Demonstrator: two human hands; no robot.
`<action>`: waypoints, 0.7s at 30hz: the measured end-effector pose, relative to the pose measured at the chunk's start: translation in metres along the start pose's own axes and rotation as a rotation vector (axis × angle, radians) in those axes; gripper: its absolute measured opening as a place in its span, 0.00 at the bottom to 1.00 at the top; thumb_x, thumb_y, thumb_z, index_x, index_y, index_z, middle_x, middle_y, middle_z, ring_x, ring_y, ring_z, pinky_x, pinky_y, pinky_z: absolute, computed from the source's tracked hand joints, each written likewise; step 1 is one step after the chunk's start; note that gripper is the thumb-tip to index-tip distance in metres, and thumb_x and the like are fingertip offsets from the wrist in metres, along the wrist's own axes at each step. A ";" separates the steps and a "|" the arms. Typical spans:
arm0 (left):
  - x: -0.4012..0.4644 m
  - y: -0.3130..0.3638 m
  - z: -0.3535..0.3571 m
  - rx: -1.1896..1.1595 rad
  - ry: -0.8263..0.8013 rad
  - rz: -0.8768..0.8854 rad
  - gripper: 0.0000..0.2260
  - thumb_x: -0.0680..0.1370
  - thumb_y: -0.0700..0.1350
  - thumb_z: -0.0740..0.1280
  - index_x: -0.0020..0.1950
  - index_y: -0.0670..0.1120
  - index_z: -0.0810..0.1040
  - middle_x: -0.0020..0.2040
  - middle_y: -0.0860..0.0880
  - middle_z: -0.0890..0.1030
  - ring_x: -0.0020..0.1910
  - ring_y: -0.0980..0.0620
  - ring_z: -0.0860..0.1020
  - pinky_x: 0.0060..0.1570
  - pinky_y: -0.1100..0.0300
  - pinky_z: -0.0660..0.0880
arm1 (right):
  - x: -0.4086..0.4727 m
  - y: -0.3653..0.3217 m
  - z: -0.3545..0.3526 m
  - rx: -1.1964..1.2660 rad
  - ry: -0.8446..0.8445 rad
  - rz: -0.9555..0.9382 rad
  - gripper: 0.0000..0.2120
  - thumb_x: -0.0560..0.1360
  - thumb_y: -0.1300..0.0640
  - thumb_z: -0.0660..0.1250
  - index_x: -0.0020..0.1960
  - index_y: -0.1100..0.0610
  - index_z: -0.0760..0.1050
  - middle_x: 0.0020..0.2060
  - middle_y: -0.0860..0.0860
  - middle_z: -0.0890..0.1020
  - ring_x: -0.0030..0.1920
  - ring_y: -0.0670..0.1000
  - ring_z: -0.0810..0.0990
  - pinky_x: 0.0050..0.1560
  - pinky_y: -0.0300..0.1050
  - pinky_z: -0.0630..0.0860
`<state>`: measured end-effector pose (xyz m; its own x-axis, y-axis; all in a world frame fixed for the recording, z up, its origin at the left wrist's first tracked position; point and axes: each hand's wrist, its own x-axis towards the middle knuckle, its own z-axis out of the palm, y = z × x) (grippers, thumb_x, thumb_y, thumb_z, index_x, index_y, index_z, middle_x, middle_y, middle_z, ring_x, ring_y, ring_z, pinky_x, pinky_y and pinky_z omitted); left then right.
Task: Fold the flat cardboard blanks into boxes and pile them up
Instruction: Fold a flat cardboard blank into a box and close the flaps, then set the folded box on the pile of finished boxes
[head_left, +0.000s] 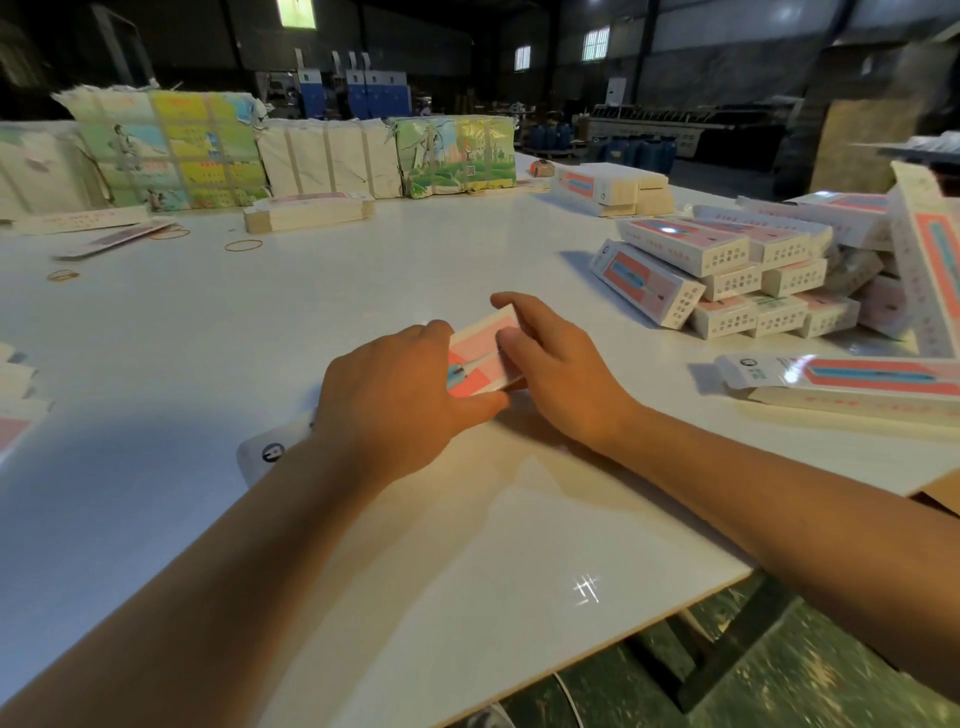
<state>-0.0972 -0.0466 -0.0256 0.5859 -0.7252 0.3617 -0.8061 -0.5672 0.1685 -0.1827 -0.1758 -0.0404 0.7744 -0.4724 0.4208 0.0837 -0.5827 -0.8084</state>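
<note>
Holding a pink-and-white printed cardboard blank (480, 358) at the table's near centre: my left hand (400, 389) has its thumb curled under the near edge, and my right hand (553, 364) grips the far end. Finished long pink-and-white boxes (727, 280) are piled far right on the white table (363, 270). In my judgement, squeezing opposite edges evenly should open it squarely.

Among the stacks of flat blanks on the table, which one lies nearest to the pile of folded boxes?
The stack of flat blanks at the far right, just behind the pile of folded boxes; the other stack lies far left of it.
</note>
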 end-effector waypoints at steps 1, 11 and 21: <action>0.000 0.000 0.001 -0.002 0.007 -0.003 0.25 0.70 0.70 0.62 0.56 0.52 0.69 0.44 0.55 0.73 0.40 0.52 0.71 0.36 0.58 0.66 | -0.001 0.003 0.002 -0.120 0.008 -0.059 0.16 0.81 0.59 0.55 0.68 0.56 0.67 0.47 0.51 0.76 0.47 0.52 0.77 0.46 0.39 0.74; 0.000 -0.005 -0.001 -0.040 0.014 -0.067 0.29 0.69 0.71 0.61 0.61 0.53 0.69 0.49 0.54 0.75 0.40 0.53 0.71 0.34 0.59 0.65 | 0.009 -0.001 -0.004 0.509 -0.049 0.152 0.14 0.83 0.63 0.51 0.62 0.52 0.71 0.51 0.53 0.78 0.54 0.53 0.77 0.59 0.53 0.76; 0.001 0.004 0.001 -0.027 0.005 -0.059 0.25 0.71 0.68 0.62 0.57 0.52 0.68 0.45 0.54 0.72 0.41 0.52 0.72 0.39 0.59 0.69 | -0.002 0.000 0.005 0.006 0.033 -0.016 0.16 0.82 0.58 0.55 0.69 0.56 0.66 0.52 0.50 0.77 0.51 0.50 0.77 0.53 0.44 0.75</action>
<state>-0.0995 -0.0500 -0.0253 0.6320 -0.6890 0.3548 -0.7723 -0.5981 0.2142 -0.1811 -0.1717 -0.0431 0.7521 -0.4842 0.4472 0.1002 -0.5866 -0.8037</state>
